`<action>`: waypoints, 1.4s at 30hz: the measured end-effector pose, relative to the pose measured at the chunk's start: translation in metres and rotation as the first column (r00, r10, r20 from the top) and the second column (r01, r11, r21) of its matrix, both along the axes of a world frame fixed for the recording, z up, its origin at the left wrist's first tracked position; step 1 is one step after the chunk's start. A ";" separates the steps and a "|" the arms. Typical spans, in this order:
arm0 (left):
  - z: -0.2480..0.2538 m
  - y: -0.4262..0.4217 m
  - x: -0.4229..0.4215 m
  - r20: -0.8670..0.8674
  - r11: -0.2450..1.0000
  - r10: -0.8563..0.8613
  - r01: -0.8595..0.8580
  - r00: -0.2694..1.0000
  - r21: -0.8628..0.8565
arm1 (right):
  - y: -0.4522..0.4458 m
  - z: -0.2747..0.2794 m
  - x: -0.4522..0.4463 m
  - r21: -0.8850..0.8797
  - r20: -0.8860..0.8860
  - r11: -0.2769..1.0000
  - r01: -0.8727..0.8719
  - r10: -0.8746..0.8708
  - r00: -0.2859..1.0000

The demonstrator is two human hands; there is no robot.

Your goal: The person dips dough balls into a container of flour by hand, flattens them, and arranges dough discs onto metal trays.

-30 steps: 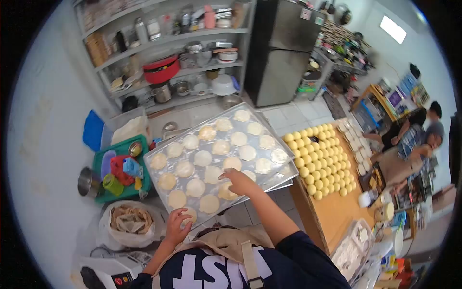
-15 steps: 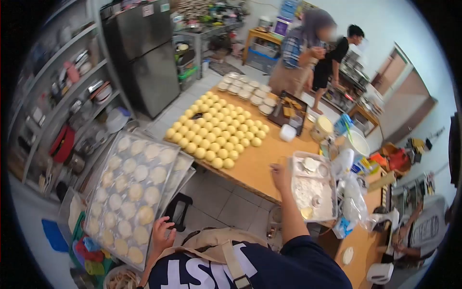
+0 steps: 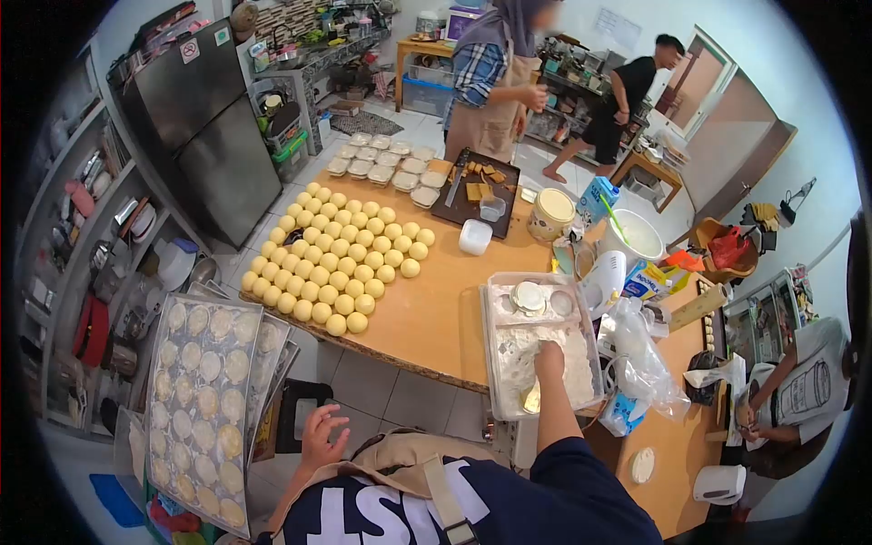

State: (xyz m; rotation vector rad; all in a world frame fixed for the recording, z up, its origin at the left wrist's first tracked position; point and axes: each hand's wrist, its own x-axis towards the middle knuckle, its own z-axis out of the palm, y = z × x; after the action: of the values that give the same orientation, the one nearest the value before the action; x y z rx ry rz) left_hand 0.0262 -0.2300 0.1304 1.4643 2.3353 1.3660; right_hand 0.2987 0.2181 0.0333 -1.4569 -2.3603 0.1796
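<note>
My right hand (image 3: 549, 361) reaches down into the flour in a clear plastic box (image 3: 488, 341); its fingers are mostly hidden, so I cannot tell whether they hold anything. Near my right wrist, a yellowish flattened piece of dough (image 3: 531, 398) lies in the flour. At the far end of the box are white round discs or lids (image 3: 529, 298). My left hand (image 3: 324, 436) hangs in the air with fingers apart and nothing in it, beside a tray (image 3: 255, 363) of flat round dough pieces (image 3: 210, 366).
Rows of yellow dough balls (image 3: 329, 261) cover the table's left part. Behind them stand filled clear tubs (image 3: 381, 163) and a dark baking tray (image 3: 510, 186) with brown pieces. A plastic bag (image 3: 647, 354) lies right of the flour box. Several people stand around the room.
My right hand has moved down from over the table beside the box into the flour. My left hand stays raised near the tray. The view has shifted, and the person in black has stepped.
</note>
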 end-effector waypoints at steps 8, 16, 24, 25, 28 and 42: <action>-0.001 -0.025 -0.001 -0.015 0.991 0.134 -0.133 0.991 0.016 | 0.009 0.032 0.004 -0.121 -0.214 0.984 0.128 -0.152 0.965; 0.006 -0.097 -0.014 -0.001 0.936 0.348 -0.347 0.938 0.054 | 0.100 -0.038 0.055 -0.521 -0.567 0.853 0.000 -0.347 0.748; 0.010 -0.206 -0.027 -0.007 0.833 0.554 -0.554 0.833 0.001 | 0.011 0.121 -0.107 0.016 0.253 0.987 -0.161 0.152 0.956; 0.011 -0.217 -0.029 -0.011 0.829 0.560 -0.559 0.829 0.018 | -0.006 0.141 -0.145 -0.096 0.210 0.991 -0.092 0.110 0.971; 0.021 -0.247 -0.036 -0.045 0.824 0.566 -0.564 0.823 0.050 | 0.005 0.119 -0.243 -0.151 -0.416 0.862 -0.484 0.389 0.822; 0.011 -0.370 0.008 -0.010 0.637 0.771 -0.770 0.637 0.034 | -0.498 0.121 -0.503 -0.683 -0.727 -0.444 -0.580 0.483 0.487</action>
State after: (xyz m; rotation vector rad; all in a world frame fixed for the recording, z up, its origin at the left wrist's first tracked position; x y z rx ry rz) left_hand 0.0340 -0.5996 0.1412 0.4008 3.1344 1.4896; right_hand -0.2039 -0.2796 0.1541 0.1144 -2.4698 2.7098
